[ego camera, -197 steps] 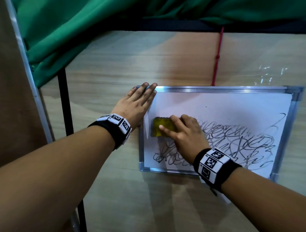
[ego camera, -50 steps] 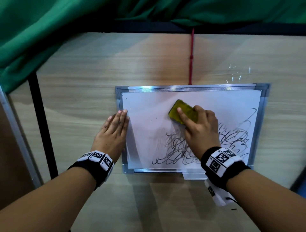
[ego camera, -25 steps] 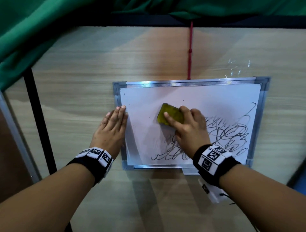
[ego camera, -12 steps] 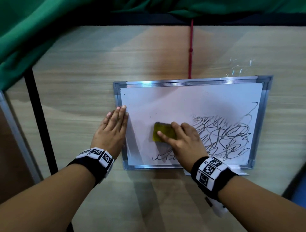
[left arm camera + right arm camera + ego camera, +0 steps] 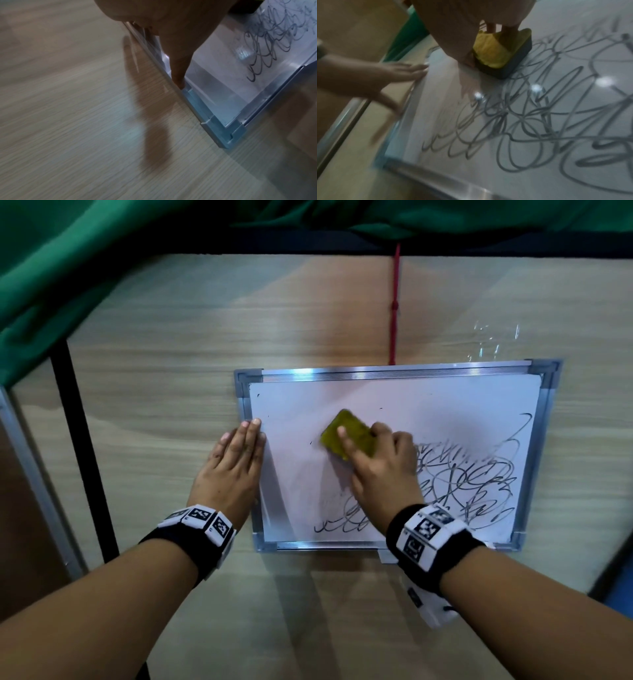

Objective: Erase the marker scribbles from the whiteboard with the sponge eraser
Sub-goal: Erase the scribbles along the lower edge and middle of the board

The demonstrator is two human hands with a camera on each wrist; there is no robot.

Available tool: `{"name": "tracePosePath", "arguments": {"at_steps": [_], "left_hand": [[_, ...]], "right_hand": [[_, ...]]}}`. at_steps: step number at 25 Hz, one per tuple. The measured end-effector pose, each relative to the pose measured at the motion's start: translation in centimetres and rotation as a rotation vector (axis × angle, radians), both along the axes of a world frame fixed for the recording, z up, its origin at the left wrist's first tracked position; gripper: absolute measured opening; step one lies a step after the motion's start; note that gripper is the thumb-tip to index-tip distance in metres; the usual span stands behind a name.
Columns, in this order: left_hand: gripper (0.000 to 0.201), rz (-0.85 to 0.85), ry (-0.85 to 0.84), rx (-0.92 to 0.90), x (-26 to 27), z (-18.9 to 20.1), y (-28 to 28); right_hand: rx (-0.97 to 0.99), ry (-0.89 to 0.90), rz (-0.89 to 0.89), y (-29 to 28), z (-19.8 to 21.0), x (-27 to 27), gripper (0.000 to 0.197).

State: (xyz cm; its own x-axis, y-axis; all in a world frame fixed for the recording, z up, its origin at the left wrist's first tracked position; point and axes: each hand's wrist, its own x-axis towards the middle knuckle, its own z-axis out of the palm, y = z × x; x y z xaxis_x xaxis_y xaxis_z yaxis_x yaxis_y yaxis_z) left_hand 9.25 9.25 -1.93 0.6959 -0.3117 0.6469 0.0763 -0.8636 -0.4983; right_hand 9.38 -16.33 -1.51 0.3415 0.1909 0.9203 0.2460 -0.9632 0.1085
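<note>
A metal-framed whiteboard (image 5: 445,398) lies flat on the wooden table. Black marker scribbles (image 5: 472,484) cover its right and lower parts (image 5: 530,128); the upper left is wiped white. My right hand (image 5: 380,470) grips the yellow sponge eraser (image 5: 346,436) and presses its dark underside on the board left of centre (image 5: 498,56). My left hand (image 5: 236,470) lies flat with straight fingers on the board's left frame edge (image 5: 178,75); its thumb rests on the frame in the left wrist view.
A red cord (image 5: 395,302) runs from the board's top edge to the far side of the table (image 5: 154,388). Green cloth (image 5: 51,268) hangs at the back left. A black post (image 5: 82,446) and metal rail (image 5: 30,474) stand left.
My right hand has swept the sponge from the board's lower left up toward the middle, and the scribbles at the lower left have thinned. The left hand has stayed on the frame.
</note>
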Motion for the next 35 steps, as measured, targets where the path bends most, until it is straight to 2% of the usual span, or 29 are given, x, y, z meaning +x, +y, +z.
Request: {"name": "tracePosePath", "arguments": {"at_steps": [1, 3, 6, 10, 13, 15, 17, 19, 22, 24, 28, 31, 33, 35], "left_hand": [[0.103, -0.004, -0.01, -0.005, 0.0, 0.0, 0.0], [0.101, 0.001, -0.002, -0.003, 0.0, 0.0, -0.2], [0.097, 0.022, 0.008, -0.007, 0.0, -0.1, -0.3], [0.093, 0.011, 0.019, -0.033, -0.1, 0.0, -0.5], [0.089, 0.028, 0.033, -0.012, -0.3, 0.0, -0.7], [0.089, -0.017, 0.004, -0.023, -0.1, -0.1, -0.5], [0.082, -0.039, -0.029, -0.011, 0.3, -0.3, -0.3], [0.08, -0.06, -0.07, 0.0, 0.4, -0.2, -0.2], [0.078, -0.005, -0.033, 0.009, 0.3, -0.3, -0.5], [0.084, -0.01, -0.031, -0.009, 0.3, -0.5, -0.4], [0.079, -0.023, -0.066, 0.001, 0.5, -0.2, -0.4], [0.089, 0.019, -0.049, 0.004, 0.4, -0.4, -0.3], [0.092, 0.013, -0.04, -0.011, 0.2, -0.6, -0.4], [0.094, -0.003, -0.046, -0.018, 0.2, -0.5, -0.5]], "right_hand": [[-0.046, 0.012, -0.004, -0.1, -0.5, -0.1, 0.066], [0.032, -0.009, -0.004, -0.8, -0.2, -0.2, 0.052], [0.099, -0.045, -0.003, -1.1, -0.2, -0.3, 0.049], [-0.168, 0.029, 0.05, -0.2, -3.4, 0.1, 0.075], [-0.318, 0.049, 0.06, -0.6, -6.7, -0.2, 0.074], [-0.299, 0.04, 0.025, -1.3, -7.0, -0.5, 0.075], [-0.2, 0.031, -0.018, -1.4, -6.3, -0.5, 0.077], [-0.18, 0.036, -0.003, -0.6, -6.3, -0.3, 0.068], [-0.35, 0.049, 0.062, 0.0, -8.5, 0.0, 0.051], [-0.383, 0.043, 0.061, -0.9, -8.7, -0.2, 0.052], [-0.265, 0.026, 0.004, -1.1, -8.0, 0.0, 0.063], [-0.36, 0.038, 0.064, -0.3, -9.5, 0.0, 0.051], [-0.456, 0.07, 0.084, -0.9, -10.3, -0.2, 0.051], [-0.439, 0.065, 0.049, -1.8, -10.0, -0.2, 0.051]]}}
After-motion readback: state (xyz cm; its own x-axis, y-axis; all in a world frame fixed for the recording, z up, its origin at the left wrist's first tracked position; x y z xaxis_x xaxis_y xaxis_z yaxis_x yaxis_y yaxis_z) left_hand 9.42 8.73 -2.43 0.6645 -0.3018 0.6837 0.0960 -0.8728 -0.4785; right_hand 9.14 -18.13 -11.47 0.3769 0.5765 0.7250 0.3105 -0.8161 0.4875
